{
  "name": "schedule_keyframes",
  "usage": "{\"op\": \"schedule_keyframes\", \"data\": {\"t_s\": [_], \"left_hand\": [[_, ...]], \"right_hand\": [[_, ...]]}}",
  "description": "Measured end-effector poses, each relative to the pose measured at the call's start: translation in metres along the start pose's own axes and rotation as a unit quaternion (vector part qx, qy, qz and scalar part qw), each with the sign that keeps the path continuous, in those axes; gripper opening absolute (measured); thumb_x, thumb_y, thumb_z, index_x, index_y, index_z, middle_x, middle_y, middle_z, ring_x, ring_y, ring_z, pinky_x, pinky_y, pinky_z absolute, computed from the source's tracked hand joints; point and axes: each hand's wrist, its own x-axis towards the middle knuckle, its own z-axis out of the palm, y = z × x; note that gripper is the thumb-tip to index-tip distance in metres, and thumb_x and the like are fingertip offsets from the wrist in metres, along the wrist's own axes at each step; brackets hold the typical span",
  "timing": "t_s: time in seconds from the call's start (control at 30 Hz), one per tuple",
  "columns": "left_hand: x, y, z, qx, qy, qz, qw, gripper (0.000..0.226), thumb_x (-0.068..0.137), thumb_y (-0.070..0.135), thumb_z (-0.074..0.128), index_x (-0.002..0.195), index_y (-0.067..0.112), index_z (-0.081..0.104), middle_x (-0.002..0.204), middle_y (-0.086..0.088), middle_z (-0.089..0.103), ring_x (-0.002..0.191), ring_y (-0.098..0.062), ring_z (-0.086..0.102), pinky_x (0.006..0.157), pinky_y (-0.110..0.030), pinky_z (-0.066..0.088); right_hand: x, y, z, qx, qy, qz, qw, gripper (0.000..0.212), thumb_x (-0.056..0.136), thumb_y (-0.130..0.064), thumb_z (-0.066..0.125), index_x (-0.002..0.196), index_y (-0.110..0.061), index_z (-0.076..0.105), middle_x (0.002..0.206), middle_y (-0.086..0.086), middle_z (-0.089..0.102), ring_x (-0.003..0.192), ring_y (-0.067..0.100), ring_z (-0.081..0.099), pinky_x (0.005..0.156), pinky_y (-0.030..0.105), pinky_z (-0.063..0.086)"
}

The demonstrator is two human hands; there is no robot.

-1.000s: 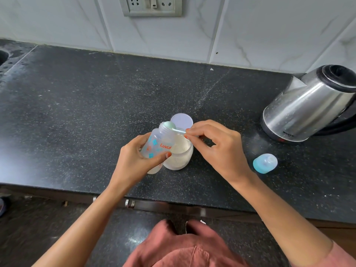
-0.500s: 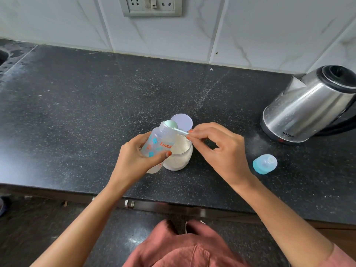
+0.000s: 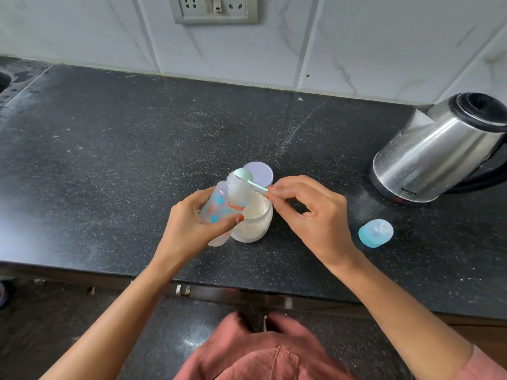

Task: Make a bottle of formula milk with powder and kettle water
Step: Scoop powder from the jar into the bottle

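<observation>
My left hand (image 3: 192, 226) grips a clear baby bottle (image 3: 226, 204) with blue and orange prints, tilted so its open mouth points up and to the right. My right hand (image 3: 310, 215) pinches the handle of a pale green scoop (image 3: 244, 175), whose bowl sits turned over at the bottle's mouth. Just right of the bottle stands an open jar of white powder (image 3: 255, 220) on the black counter (image 3: 109, 160). The jar's round lilac lid (image 3: 260, 172) lies behind it. A steel kettle (image 3: 439, 157) stands at the far right.
The bottle's blue cap with teat (image 3: 375, 233) lies on the counter right of my right hand. A socket plate (image 3: 214, 9) is on the tiled wall behind. The counter's front edge runs just below my wrists. A sink edge (image 3: 4, 80) shows at far left.
The scoop stays at the bottle's mouth; its bowl has tipped a little further over. Both hands have barely shifted.
</observation>
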Motion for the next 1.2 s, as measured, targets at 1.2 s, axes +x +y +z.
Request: {"op": "schedule_keyframes", "data": {"t_s": [1.2], "left_hand": [[-0.008,-0.003,0.003,0.003,-0.001,-0.009,1.0,0.046,0.051,0.049,0.076,0.093,0.053,0.056,0.094,0.03,0.064,0.086,0.008,0.06,0.073,-0.01,0.046]], "right_hand": [[-0.007,-0.009,-0.01,0.106,0.036,0.158,0.981,0.004,0.077,-0.003,0.067,0.08,-0.003,0.07,0.079,0.001,0.069,0.072,0.006,0.064,0.067,0.012,0.05]]}}
